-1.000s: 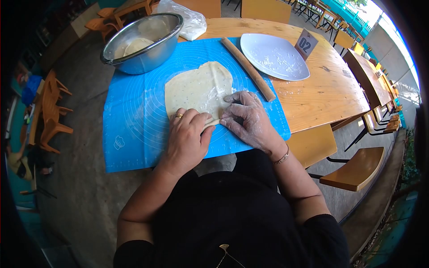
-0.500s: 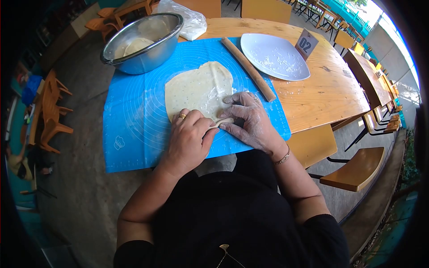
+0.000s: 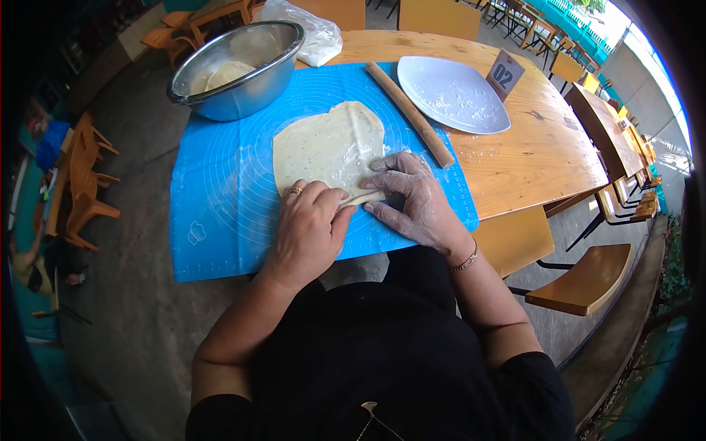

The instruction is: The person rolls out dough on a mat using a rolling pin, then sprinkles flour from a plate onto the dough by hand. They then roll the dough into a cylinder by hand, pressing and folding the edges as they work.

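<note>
A flat sheet of dough (image 3: 323,143), dusted with flour, lies on the blue baking mat (image 3: 220,169). Its near edge is folded over into a narrow roll. My left hand (image 3: 309,224), with a ring on it, pinches this rolled edge between thumb and fingers. At the right end of the roll, my floury right hand (image 3: 412,195) closes thumb and fingers around the edge. Part of the roll under both hands is hidden. Beyond my right hand, a wooden rolling pin (image 3: 409,114) rests slantwise on the mat.
A steel bowl (image 3: 243,95) holding a dough ball (image 3: 228,74) stands at the mat's far left. Behind it lies a clear plastic bag (image 3: 320,40). A white plate (image 3: 452,95) with flour and a number 02 card (image 3: 504,74) are at the far right on the wooden table (image 3: 544,147).
My left hand has slid slightly left along the rolled edge, so more of the roll shows between my hands. My right hand has hardly moved.
</note>
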The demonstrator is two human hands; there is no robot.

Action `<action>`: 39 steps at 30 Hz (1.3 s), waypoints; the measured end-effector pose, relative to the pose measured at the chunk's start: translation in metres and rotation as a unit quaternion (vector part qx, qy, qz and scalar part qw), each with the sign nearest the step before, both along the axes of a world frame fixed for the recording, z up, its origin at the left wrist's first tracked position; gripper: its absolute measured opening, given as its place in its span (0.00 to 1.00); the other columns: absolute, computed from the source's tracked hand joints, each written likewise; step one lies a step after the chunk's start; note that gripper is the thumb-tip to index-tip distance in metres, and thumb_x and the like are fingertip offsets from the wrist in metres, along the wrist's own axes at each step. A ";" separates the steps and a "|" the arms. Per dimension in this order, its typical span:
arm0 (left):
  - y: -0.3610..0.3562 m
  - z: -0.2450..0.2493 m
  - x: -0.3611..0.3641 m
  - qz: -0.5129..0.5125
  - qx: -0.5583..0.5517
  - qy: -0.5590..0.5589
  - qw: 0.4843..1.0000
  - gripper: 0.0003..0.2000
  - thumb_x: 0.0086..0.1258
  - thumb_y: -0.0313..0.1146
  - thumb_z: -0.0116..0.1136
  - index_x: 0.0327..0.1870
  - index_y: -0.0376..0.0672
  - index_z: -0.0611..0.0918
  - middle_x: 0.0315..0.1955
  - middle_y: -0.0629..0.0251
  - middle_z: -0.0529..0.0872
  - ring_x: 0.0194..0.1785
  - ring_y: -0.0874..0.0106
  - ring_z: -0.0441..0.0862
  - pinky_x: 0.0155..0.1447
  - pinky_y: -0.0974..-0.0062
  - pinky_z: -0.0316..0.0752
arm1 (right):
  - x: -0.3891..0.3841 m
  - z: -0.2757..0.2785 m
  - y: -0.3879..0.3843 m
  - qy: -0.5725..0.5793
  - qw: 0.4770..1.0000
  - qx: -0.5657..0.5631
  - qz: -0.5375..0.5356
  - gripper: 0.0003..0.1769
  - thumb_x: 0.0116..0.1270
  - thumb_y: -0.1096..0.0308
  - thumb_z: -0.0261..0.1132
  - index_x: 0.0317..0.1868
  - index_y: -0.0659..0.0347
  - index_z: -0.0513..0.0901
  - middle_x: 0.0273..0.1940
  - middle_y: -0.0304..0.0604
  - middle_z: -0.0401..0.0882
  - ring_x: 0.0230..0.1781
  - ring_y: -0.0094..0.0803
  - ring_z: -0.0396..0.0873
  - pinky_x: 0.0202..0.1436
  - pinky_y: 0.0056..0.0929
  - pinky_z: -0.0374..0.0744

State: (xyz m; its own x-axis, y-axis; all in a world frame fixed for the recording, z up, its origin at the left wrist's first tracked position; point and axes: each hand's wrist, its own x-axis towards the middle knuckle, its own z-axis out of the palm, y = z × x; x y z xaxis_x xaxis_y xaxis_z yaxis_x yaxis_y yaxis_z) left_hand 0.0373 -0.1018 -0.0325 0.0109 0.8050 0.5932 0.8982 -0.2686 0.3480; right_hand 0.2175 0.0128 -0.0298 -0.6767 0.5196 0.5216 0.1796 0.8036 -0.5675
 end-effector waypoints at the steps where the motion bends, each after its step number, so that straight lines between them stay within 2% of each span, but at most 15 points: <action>1: -0.001 0.002 0.001 0.004 -0.008 -0.021 1.000 0.09 0.64 0.30 0.71 0.42 0.39 0.85 0.34 0.58 0.83 0.41 0.56 0.80 0.49 0.59 0.73 | 0.001 0.000 0.001 0.000 1.000 0.000 0.000 0.11 0.58 0.69 0.75 0.42 0.59 0.89 0.49 0.51 0.81 0.54 0.51 0.77 0.62 0.44 0.75; 3: -0.001 0.006 0.003 0.005 0.004 -0.010 1.000 0.09 0.64 0.30 0.71 0.42 0.38 0.84 0.34 0.58 0.83 0.41 0.56 0.80 0.49 0.59 0.73 | 0.004 0.000 0.004 -0.026 1.000 0.008 0.003 0.10 0.63 0.69 0.74 0.45 0.61 0.89 0.52 0.51 0.81 0.57 0.48 0.78 0.60 0.40 0.77; 6: -0.002 0.002 0.000 0.009 0.004 -0.001 1.000 0.10 0.65 0.30 0.71 0.42 0.38 0.84 0.35 0.57 0.83 0.41 0.56 0.80 0.49 0.59 0.73 | 0.003 -0.001 0.005 -0.031 1.000 0.000 -0.005 0.11 0.64 0.68 0.74 0.46 0.61 0.89 0.51 0.51 0.81 0.56 0.48 0.79 0.60 0.39 0.78; 11: -0.001 0.000 -0.001 0.026 -0.017 -0.016 0.999 0.10 0.64 0.31 0.71 0.42 0.38 0.84 0.37 0.56 0.84 0.44 0.56 0.80 0.50 0.60 0.73 | 0.001 0.002 0.004 -0.021 1.000 -0.014 -0.010 0.12 0.63 0.67 0.75 0.46 0.62 0.89 0.50 0.51 0.82 0.55 0.47 0.80 0.59 0.38 0.78; 17: -0.003 0.008 0.002 0.014 0.022 0.013 1.000 0.10 0.64 0.32 0.71 0.43 0.38 0.85 0.38 0.58 0.85 0.45 0.56 0.80 0.53 0.60 0.72 | 0.002 0.000 0.003 -0.018 1.000 -0.004 -0.006 0.11 0.63 0.68 0.76 0.45 0.62 0.90 0.50 0.50 0.82 0.55 0.46 0.80 0.59 0.38 0.78; 26: -0.023 0.014 -0.008 0.015 -0.033 0.030 0.999 0.08 0.63 0.29 0.71 0.40 0.37 0.87 0.36 0.58 0.85 0.44 0.56 0.81 0.53 0.61 0.72 | 0.003 0.000 0.004 -0.027 1.000 -0.007 -0.006 0.10 0.63 0.68 0.76 0.43 0.61 0.90 0.51 0.51 0.82 0.55 0.46 0.80 0.60 0.38 0.78; 28: -0.027 0.016 -0.015 -0.013 -0.048 0.015 0.999 0.07 0.63 0.28 0.70 0.39 0.36 0.87 0.34 0.58 0.84 0.42 0.56 0.81 0.52 0.60 0.73 | 0.003 0.000 0.004 -0.026 1.000 -0.002 -0.005 0.10 0.63 0.67 0.76 0.43 0.61 0.90 0.51 0.50 0.82 0.55 0.46 0.80 0.60 0.38 0.78; 32: -0.029 0.020 -0.018 -0.040 -0.072 -0.006 0.997 0.09 0.63 0.27 0.71 0.42 0.36 0.87 0.37 0.57 0.84 0.44 0.56 0.80 0.53 0.60 0.73 | 0.002 -0.001 0.005 -0.019 1.000 0.002 -0.004 0.11 0.62 0.66 0.77 0.43 0.60 0.91 0.51 0.50 0.82 0.56 0.47 0.80 0.60 0.39 0.78; 35: -0.025 0.023 -0.009 0.001 -0.044 -0.009 0.999 0.11 0.63 0.27 0.71 0.45 0.36 0.86 0.41 0.56 0.82 0.47 0.56 0.79 0.54 0.60 0.73 | 0.002 -0.003 0.005 -0.002 1.000 -0.002 0.000 0.13 0.59 0.64 0.78 0.42 0.60 0.91 0.49 0.50 0.82 0.54 0.48 0.79 0.61 0.41 0.77; 39: -0.013 0.018 -0.004 -0.044 -0.049 0.007 0.998 0.12 0.63 0.28 0.70 0.47 0.36 0.86 0.42 0.56 0.81 0.48 0.56 0.78 0.54 0.60 0.73 | 0.002 -0.004 0.007 0.007 1.000 0.007 0.006 0.14 0.56 0.62 0.78 0.41 0.59 0.91 0.47 0.49 0.81 0.53 0.49 0.78 0.60 0.44 0.76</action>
